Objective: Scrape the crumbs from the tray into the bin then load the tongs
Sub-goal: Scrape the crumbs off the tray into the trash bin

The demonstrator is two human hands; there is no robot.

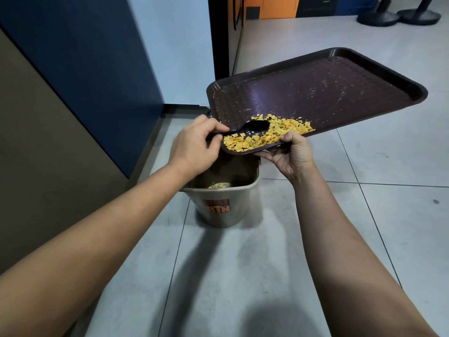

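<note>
- Head view: the tray [340,88] is held tilted over the bin [226,203], which stands on the floor directly beneath the tray's low near-left corner.
- The crumbs [272,135], yellow flakes, are heaped at that low corner, just short of the rim; a fine scatter of specks remains higher up the tray's surface.
- The relation that matters: the heap lies just right of the left hand [194,144], between the two hands, and the open bin mouth sits straight below it. By my reading, the coming sweep has to run toward the left hand and over the rim.
- The spoon [247,128], black, lies with its long axis roughly left to right, its bowl resting in the crumbs and its handle running back into the left hand.
- The left hand's fingers [213,125] are curled narrowly round the spoon handle, pinching it.
- The right hand [291,154] grips the tray's near edge beside the heap, thumb on top of the rim, fingers underneath and mostly hidden.
- A few yellow flakes already lie in the bottom of the bin.
- No tongs are visible here, so the loading step looks not yet begun.
</note>
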